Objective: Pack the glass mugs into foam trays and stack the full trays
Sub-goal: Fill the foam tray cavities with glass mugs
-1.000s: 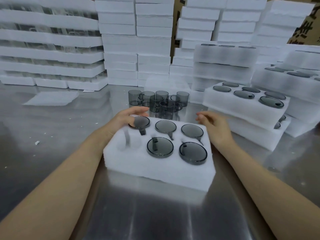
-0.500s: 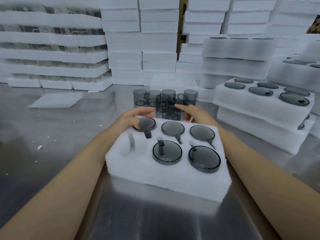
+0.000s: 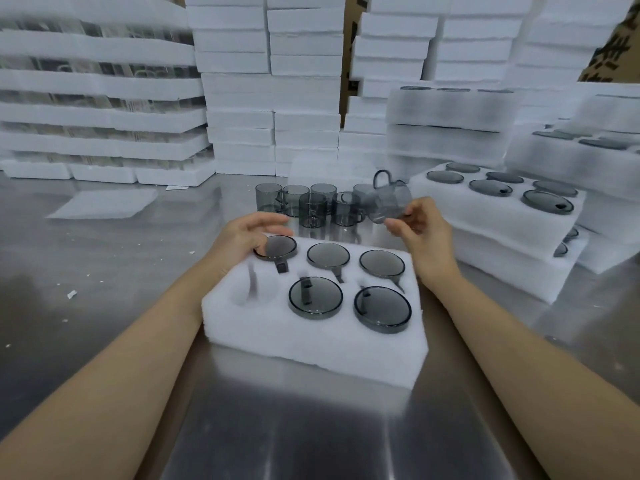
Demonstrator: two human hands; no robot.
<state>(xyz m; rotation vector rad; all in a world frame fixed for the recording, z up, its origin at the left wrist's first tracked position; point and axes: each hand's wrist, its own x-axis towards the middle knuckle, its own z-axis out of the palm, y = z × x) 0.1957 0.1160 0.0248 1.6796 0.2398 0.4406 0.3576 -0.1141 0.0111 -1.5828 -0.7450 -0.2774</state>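
Right hand [image 3: 420,225]: pinches one glass mug [image 3: 388,202], tipped, handle up, above the tray's far right corner, probably bound for the last slot.
Left hand [image 3: 242,233]: fingers loose, resting on the foam tray [image 3: 311,337], seemingly steadying it.
Empty pocket [image 3: 254,291]: near left; five others filled.
Loose mugs [image 3: 311,206]: on the surface [image 3: 311,427], just behind.

The foam tray [image 3: 311,344] beneath the left hand [image 3: 242,237] is showing a white, matt, faintly fuzzy surface. The mug [image 3: 388,202] that the right hand [image 3: 422,233] is pinching is looking like smoky grey glass, smooth and see-through, as are the loose mugs [image 3: 313,209] just beyond the left fingers. The table [image 3: 104,271] around both hands is gleaming like brushed metal, mirroring the matt foam stacks [image 3: 270,81] far behind.
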